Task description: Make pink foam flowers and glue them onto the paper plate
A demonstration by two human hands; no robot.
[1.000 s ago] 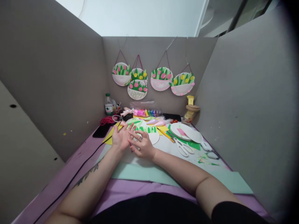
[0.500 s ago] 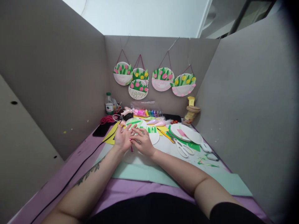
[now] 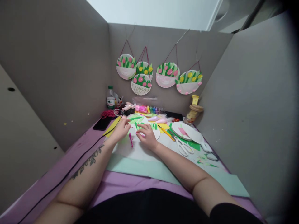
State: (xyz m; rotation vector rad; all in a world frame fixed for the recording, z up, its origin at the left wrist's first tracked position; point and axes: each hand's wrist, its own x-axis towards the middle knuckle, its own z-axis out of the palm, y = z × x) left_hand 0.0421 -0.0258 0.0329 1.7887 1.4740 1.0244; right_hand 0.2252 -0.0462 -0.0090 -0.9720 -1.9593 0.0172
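My left hand [image 3: 121,127] is over the left part of the work area, palm turned down, fingers curved toward the plate with green strips [image 3: 137,119]; whether it holds anything cannot be made out. My right hand [image 3: 147,135] has its thumb and fingers around a small pink piece, just in front of a second white plate [image 3: 156,134] with green paper leaves. On the white sheet between the hands lies a magenta tool [image 3: 130,140].
An orange cutter [image 3: 167,133], white scissors [image 3: 183,147] and stacked white plates [image 3: 181,131] lie at the right. A black cable [image 3: 77,169] crosses the left side. Decorated plates [image 3: 167,75] hang on the back panel. A bottle [image 3: 110,99] stands at the back left.
My hands have moved apart. The left hand has turned from palm up to palm down, and the magenta tool between them shows more fully. The view has tilted and shifted slightly.
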